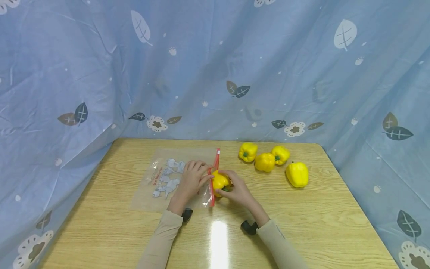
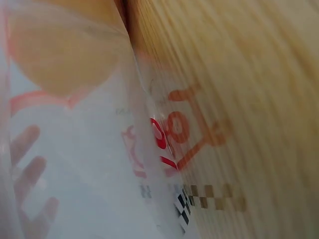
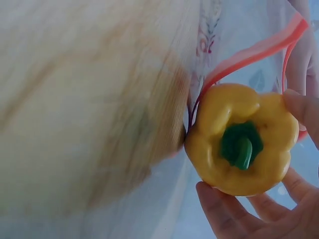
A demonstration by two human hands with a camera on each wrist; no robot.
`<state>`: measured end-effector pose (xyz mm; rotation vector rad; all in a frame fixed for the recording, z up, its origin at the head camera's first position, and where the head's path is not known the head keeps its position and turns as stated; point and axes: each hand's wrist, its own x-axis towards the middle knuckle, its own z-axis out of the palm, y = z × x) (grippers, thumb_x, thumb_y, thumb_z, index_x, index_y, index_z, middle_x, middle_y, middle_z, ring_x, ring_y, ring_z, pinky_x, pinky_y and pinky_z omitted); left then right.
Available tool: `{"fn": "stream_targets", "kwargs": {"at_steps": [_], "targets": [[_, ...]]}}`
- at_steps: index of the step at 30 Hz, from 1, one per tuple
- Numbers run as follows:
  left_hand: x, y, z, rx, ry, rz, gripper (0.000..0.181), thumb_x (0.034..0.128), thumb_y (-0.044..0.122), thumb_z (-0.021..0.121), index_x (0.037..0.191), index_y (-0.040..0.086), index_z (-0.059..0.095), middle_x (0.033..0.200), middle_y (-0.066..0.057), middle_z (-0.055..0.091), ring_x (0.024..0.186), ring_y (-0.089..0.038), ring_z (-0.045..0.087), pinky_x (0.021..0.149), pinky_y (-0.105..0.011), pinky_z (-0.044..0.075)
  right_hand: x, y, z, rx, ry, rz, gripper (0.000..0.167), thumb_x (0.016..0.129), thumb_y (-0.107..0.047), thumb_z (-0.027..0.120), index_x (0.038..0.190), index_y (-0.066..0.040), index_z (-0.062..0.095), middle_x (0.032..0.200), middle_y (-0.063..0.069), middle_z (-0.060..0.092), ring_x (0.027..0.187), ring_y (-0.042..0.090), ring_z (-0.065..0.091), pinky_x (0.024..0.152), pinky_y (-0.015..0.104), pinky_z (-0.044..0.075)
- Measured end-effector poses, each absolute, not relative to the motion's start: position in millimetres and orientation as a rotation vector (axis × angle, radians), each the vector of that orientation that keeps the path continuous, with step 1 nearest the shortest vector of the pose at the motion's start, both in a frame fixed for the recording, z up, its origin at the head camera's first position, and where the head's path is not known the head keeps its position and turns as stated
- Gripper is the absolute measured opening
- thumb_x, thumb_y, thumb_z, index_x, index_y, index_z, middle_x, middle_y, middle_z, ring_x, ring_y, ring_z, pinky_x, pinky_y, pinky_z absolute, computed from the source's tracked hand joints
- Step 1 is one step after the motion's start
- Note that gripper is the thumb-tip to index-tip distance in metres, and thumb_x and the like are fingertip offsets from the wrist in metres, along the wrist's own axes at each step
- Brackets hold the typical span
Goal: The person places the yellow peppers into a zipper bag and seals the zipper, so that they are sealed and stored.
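Yellow bell pepper [image 1: 220,181], the one in hand: how is it gripped?

By the right hand [image 1: 238,190]; its sides are clasped between thumb and fingers, and the green stem is turned near and right.

And the left hand [image 1: 192,178]?

The red rim [image 1: 216,160] of the clear bag [image 1: 168,179] appears to be pinched by it. The bag is spread to the left, its mouth turned right.

Is the pepper inside?

It is held at the mouth, beside the rim; how much is covered by film cannot be told.

What is done, then, and what is left?

The bagging seems barely begun: no pepper can be made out deeper in the bag, and the held one is not yet fully in. Four are left outside, at the far right of the table [image 1: 336,224]: the leftmost pepper [image 1: 248,152], a middle pepper [image 1: 264,162], the pepper just behind it [image 1: 281,154] and, nearer, the rightmost pepper [image 1: 297,174].
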<state>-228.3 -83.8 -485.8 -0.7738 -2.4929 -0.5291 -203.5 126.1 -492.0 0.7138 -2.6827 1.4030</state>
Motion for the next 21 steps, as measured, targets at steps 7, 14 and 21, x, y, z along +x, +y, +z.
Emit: {"fn": "stream_targets", "kwargs": {"at_steps": [7, 14, 21], "targets": [[-228.2, -82.3, -486.0, -0.776, -2.499, -0.544, 0.036, 0.0898, 0.044, 0.055, 0.118, 0.022, 0.06, 0.112, -0.001, 0.057, 0.107, -0.022, 0.046, 0.101, -0.044, 0.031, -200.0, 122.5, -481.9, 0.789, -2.667, 1.577, 0.071, 0.078, -0.019, 0.075, 0.137, -0.007, 0.038, 0.138, 0.012, 0.04, 0.121, 0.029, 0.046, 0.093, 0.041, 0.047], [-227.9, -82.9, -485.9, -0.784, -2.486, -0.539, 0.034, 0.0894, 0.042, 0.057, 0.117, 0.023, 0.061, 0.11, 0.0, 0.057, 0.104, -0.022, 0.047, 0.1, -0.044, 0.032, -198.6, 128.5, -480.8, 0.913, -2.645, 1.672, 0.064, 0.08, -0.004, 0.07, 0.134, 0.001, 0.036, 0.135, 0.02, 0.038, 0.123, 0.039, 0.041, 0.1, 0.052, 0.037], [-227.8, -83.1, -486.1, -0.789, -2.481, -0.554, 0.034, 0.0896, 0.041, 0.057, 0.117, 0.021, 0.063, 0.109, -0.001, 0.057, 0.104, -0.022, 0.047, 0.098, -0.044, 0.033, -207.1, 144.8, -492.6, 0.924, -2.697, 1.574, 0.058, 0.083, -0.012, 0.069, 0.135, -0.013, 0.042, 0.131, 0.01, 0.045, 0.109, 0.032, 0.052, 0.09, 0.049, 0.047]]}}
